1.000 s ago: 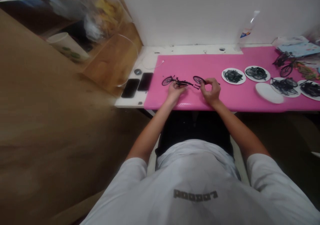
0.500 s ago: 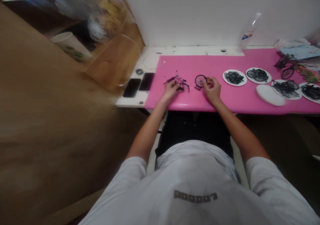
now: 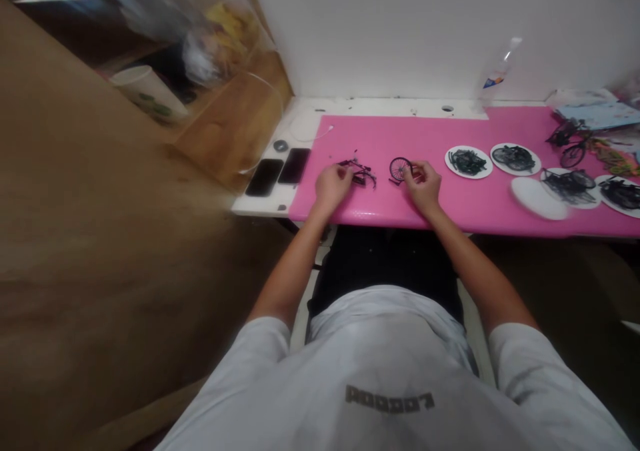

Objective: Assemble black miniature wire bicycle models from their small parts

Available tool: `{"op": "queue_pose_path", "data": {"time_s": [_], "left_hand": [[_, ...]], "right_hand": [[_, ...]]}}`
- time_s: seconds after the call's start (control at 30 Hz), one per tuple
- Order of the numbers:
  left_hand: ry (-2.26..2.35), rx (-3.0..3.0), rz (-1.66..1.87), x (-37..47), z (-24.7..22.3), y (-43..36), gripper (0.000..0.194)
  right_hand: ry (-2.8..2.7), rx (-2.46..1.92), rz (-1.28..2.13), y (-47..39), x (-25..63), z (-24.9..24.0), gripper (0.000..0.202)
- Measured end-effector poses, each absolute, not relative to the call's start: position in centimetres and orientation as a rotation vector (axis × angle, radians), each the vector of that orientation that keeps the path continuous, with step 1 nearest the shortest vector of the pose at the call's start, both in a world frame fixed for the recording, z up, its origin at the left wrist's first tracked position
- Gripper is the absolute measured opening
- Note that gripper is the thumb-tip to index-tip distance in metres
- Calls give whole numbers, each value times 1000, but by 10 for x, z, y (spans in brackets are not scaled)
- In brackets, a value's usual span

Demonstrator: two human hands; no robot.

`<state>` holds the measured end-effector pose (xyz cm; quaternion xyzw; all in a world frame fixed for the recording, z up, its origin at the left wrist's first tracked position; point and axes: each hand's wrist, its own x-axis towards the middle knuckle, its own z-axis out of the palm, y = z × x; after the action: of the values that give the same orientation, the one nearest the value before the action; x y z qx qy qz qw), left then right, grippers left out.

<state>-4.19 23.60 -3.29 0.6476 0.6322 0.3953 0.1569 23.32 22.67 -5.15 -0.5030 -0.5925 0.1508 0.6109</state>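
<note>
My left hand is closed on a small black model bicycle frame, whose thin tubes stick out to the right of my fingers above the pink mat. In my right hand a black spoked toy wheel is pinched between thumb and fingers, with a small dark part beneath it. Frame and wheel are apart, with a strip of pink mat between them. My left fingers hide part of the frame.
Two dark phones lie left of the mat beside a white cable. White plates of black parts stand to the right, near a blurred white lid-like disc. Farther right is an assembled model bicycle. A clear bottle stands by the wall.
My left hand has shifted left and turned, covering more of the frame's left part. The wheel stays in my right hand, little moved. The whole view has shifted slightly.
</note>
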Motion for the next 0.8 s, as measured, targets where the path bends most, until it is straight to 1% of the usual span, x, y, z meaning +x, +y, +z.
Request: {"op": "queue_pose_path", "data": {"time_s": [0.07,0.13,0.2,0.3,0.4,0.53,0.67,0.8], "left_hand": [[1885,1882,1216,-44,-28,235,29],[1839,1990,1293,-47,-27,236,26],[1772,2100,1293,-50,-29,239,34],[1722,2158,1194,-56,-36,244,47],[1673,2179,1117,-59,-41,245,51],[1677,2176,1094,-54,-43,243,48],[1652,2083,1211,-58,-45,247,46],[1687,1873,1340,-84,-45,263,34]], "right_hand": [[-1366,-1152,351,227,233,-51,37],[-1368,-1140,350,227,233,-51,36],[-1368,-1140,350,227,233,-52,37],[-1365,-1155,360,228,233,-52,39],[-1372,-1152,371,228,233,-53,39],[-1382,-1144,372,229,233,-54,35],[-1389,-1154,371,231,233,-56,34],[-1385,-1156,384,233,233,-58,33]]}}
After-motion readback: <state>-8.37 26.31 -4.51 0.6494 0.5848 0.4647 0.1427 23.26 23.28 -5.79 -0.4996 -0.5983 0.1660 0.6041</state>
